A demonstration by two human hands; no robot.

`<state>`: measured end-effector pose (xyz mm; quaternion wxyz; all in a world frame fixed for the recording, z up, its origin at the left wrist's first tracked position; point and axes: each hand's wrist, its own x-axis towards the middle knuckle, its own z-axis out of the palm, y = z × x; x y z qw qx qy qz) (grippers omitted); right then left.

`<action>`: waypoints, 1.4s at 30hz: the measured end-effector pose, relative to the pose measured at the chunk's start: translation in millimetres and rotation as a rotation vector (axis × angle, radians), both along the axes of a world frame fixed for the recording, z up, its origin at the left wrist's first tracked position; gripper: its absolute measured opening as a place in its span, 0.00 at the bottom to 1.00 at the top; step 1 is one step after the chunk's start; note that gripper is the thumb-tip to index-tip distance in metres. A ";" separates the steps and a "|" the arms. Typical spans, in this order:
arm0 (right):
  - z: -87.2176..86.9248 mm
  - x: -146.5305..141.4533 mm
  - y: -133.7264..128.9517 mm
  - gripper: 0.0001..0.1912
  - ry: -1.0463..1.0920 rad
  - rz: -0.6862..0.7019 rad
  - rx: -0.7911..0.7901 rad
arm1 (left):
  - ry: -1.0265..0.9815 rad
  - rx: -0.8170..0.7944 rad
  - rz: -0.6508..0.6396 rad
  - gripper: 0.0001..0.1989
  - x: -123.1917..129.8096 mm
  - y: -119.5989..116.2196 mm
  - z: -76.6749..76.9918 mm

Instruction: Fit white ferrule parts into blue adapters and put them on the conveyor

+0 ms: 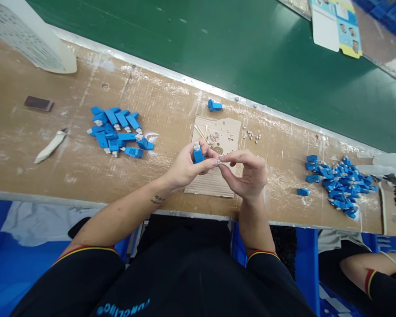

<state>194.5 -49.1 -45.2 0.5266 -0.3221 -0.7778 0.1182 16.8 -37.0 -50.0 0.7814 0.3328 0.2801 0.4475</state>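
My left hand (188, 167) is wrapped round a blue plastic part (198, 154) with a pale tip. Thumb and fingertips of my right hand (246, 171) pinch a small grey-white piece (219, 162), which also touches my left fingertips. Below both hands lies a cardboard sheet (209, 189) with thin sticks (201, 132) and brown stains on it. Small grey pieces (251, 135) are scattered right of the sheet. One blue part (214, 105) sits just beyond it. Groups of blue parts lie at the left (114, 132) and in a heap at the right (345, 185).
At the left are a white-wrapped tool (51, 146), a dark flat block (38, 104) and a translucent container (49, 48). A green surface (218, 53) runs behind the table's metal edge, with a printed carton (336, 26) on it. Another person's arm (366, 268) shows at the lower right.
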 end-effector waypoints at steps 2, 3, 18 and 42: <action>0.0 -0.3 0.7 0.25 0.004 0.012 0.005 | -0.002 -0.008 -0.004 0.30 -0.5 0.3 0.2; 0.1 -0.4 1.0 0.25 0.002 0.017 0.005 | -0.001 -0.009 -0.006 0.30 -0.7 0.4 0.0; 7.9 45.0 13.5 0.22 -0.339 -0.047 -0.183 | -0.094 -0.177 0.049 0.10 -10.1 9.8 3.0; 5.4 50.6 30.7 0.12 -0.811 0.019 -0.401 | 0.040 -0.067 0.180 0.17 -11.9 16.0 3.1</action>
